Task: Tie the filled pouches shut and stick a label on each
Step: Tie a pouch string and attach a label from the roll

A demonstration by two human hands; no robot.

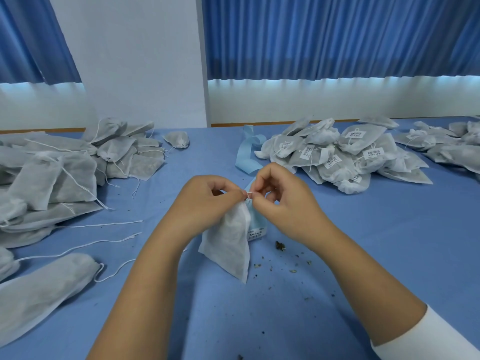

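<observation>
While fingers [235, 194] of the left hand [205, 201] clamp the pouch [228, 245] neck and the right hand [283, 201] pinches a small white tab [250, 195], a slack grip could spill filling.

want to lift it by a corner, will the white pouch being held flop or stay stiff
Probably floppy: the pouch is thin fabric, creased below the left hand and right hand. Likely light: fingertips alone pinch its top.

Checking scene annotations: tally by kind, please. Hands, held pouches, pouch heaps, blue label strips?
hands: 2 (left hand, right hand)
held pouch: 1
pouch heaps: 3 (left heap, labelled heap, far-right heap)
blue label strip: 1
total: 7
</observation>
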